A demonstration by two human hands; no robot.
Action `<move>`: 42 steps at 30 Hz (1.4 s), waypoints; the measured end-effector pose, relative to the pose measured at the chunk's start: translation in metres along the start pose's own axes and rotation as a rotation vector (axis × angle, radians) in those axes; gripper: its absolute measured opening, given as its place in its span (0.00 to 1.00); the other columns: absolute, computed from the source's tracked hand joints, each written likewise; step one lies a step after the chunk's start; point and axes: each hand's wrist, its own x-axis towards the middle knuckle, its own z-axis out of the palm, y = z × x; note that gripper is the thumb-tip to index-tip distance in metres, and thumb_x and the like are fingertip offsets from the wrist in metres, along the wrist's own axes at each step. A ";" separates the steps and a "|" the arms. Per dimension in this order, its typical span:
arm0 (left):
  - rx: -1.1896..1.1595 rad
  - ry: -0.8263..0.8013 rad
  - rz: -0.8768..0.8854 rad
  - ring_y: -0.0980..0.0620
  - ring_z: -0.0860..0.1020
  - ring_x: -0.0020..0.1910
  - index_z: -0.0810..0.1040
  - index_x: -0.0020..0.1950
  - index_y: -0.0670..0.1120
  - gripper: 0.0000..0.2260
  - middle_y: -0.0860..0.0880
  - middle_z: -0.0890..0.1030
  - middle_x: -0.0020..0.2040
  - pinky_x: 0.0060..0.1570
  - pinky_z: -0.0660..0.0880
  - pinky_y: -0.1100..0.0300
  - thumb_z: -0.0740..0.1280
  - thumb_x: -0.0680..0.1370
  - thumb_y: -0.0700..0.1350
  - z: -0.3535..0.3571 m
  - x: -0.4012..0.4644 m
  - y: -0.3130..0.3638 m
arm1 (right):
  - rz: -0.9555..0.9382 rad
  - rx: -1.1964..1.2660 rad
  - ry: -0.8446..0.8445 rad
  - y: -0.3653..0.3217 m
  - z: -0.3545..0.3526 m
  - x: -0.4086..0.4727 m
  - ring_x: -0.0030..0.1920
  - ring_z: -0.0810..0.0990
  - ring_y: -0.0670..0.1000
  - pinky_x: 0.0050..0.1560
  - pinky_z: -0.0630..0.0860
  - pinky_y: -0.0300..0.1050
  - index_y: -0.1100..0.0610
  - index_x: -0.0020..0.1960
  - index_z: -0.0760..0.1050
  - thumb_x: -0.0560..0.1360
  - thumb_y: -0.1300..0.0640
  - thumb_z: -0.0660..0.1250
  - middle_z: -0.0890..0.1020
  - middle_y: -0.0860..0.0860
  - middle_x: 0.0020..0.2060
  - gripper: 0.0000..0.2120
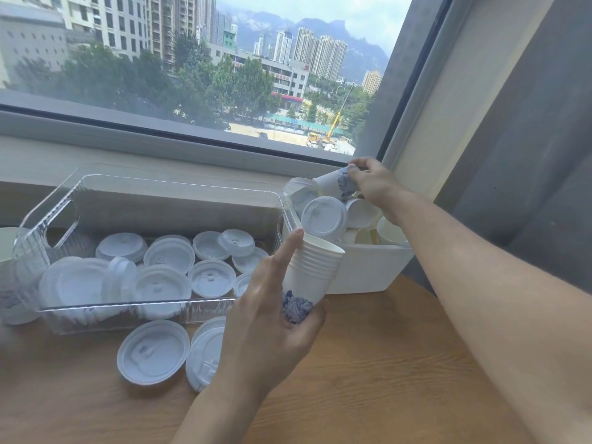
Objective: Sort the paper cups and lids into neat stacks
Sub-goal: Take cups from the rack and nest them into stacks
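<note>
Running along the far side, the window sill (pixel 134 149) bounds the wooden desk (pixel 368 373), and a grey wall (pixel 528 155) closes in the right side; the near part of the desk, in front of the containers, is bare wood. A clear plastic tray (pixel 57 219) sits at the left against the sill, holding many white lids (pixel 211 278) lying loose and overlapping. Two more lids (pixel 153 351) lie on the desk just in front of the tray, touching each other. Just right of the tray stands a white bin (pixel 365 270), filled with a jumble of paper cups (pixel 389 233), one with a lid on it facing the camera.

The left hand (pixel 272 328) grips a stack of cups (pixel 312 270) upright above the desk, index finger stretched up along its side. The right hand (pixel 374 184) reaches over the bin and pinches a tilted cup (pixel 336 182) by its base, above the pile. Another cup (pixel 8 248) stands at the far left edge, behind the tray.
</note>
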 end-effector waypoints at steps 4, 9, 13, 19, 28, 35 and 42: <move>-0.005 -0.008 -0.013 0.62 0.78 0.53 0.58 0.81 0.69 0.42 0.63 0.76 0.64 0.42 0.81 0.53 0.75 0.72 0.56 0.000 0.000 0.001 | -0.013 0.080 0.055 0.002 -0.006 -0.002 0.53 0.78 0.48 0.52 0.79 0.46 0.50 0.66 0.74 0.85 0.48 0.63 0.76 0.45 0.51 0.12; -0.002 -0.013 -0.012 0.59 0.78 0.52 0.57 0.81 0.69 0.42 0.63 0.75 0.65 0.42 0.82 0.50 0.75 0.72 0.57 0.001 0.000 0.003 | -0.111 0.207 0.174 -0.010 -0.026 -0.021 0.53 0.80 0.50 0.55 0.81 0.50 0.50 0.68 0.74 0.85 0.48 0.63 0.78 0.47 0.50 0.13; -0.026 -0.001 -0.014 0.61 0.78 0.52 0.56 0.82 0.68 0.43 0.63 0.76 0.65 0.42 0.81 0.53 0.75 0.72 0.57 0.002 0.000 0.007 | -0.192 0.361 0.134 -0.025 -0.036 -0.067 0.56 0.82 0.53 0.63 0.81 0.54 0.47 0.64 0.77 0.83 0.49 0.68 0.82 0.50 0.51 0.10; -0.084 -0.020 -0.023 0.59 0.79 0.50 0.55 0.83 0.67 0.45 0.62 0.77 0.64 0.39 0.80 0.56 0.76 0.72 0.57 0.003 -0.001 0.012 | -0.161 0.573 -0.005 -0.028 -0.022 -0.146 0.56 0.84 0.53 0.59 0.83 0.50 0.51 0.58 0.79 0.80 0.52 0.72 0.83 0.53 0.53 0.08; -0.147 -0.074 -0.041 0.56 0.81 0.44 0.48 0.83 0.69 0.51 0.62 0.78 0.62 0.37 0.81 0.53 0.77 0.69 0.55 0.003 -0.001 0.014 | -0.135 0.509 -0.074 -0.010 0.005 -0.202 0.55 0.84 0.44 0.58 0.79 0.43 0.52 0.60 0.76 0.75 0.48 0.77 0.85 0.44 0.51 0.18; -0.090 -0.110 0.008 0.58 0.80 0.44 0.48 0.83 0.69 0.51 0.59 0.78 0.58 0.38 0.81 0.55 0.77 0.69 0.54 0.003 -0.001 0.015 | -0.223 0.339 -0.142 -0.007 -0.003 -0.208 0.54 0.83 0.41 0.52 0.74 0.25 0.29 0.71 0.71 0.77 0.47 0.74 0.82 0.45 0.52 0.26; -0.132 -0.058 -0.014 0.60 0.79 0.52 0.50 0.83 0.69 0.50 0.62 0.76 0.61 0.42 0.82 0.53 0.77 0.70 0.53 0.006 0.000 0.013 | -0.248 0.282 -0.094 0.004 -0.007 -0.214 0.55 0.82 0.49 0.58 0.76 0.34 0.38 0.66 0.80 0.78 0.46 0.73 0.84 0.49 0.52 0.17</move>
